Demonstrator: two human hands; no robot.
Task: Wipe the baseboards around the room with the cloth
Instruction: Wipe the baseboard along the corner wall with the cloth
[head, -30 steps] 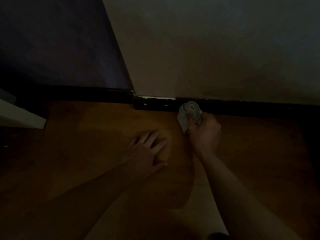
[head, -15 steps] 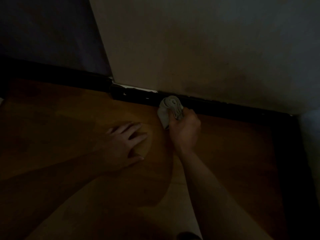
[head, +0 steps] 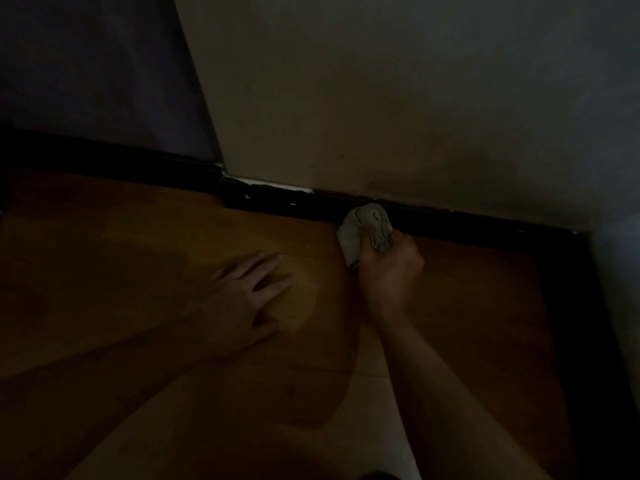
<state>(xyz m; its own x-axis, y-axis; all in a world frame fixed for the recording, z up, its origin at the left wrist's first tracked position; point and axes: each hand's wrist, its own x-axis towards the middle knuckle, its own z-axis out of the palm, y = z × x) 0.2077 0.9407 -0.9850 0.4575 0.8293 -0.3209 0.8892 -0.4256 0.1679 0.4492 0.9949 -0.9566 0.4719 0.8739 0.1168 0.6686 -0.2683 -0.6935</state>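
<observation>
The room is dim. A black baseboard (head: 467,221) runs along the foot of a pale wall, with chipped white spots near an outer corner (head: 228,185). My right hand (head: 389,271) grips a bunched grey cloth (head: 363,230) and holds it against the baseboard. My left hand (head: 251,292) lies flat on the wooden floor, fingers spread, to the left of the cloth and a short way out from the baseboard.
The wooden floor (head: 138,258) stretches left and toward me. A darker wall section (head: 97,81) with its own black baseboard (head: 104,157) sits back at the left. At the far right the baseboard turns toward me along another wall (head: 620,271).
My right hand has slid the cloth rightward along the baseboard, away from the chipped corner. The view has shifted, so the right-hand corner now shows. The left hand stays flat on the floor.
</observation>
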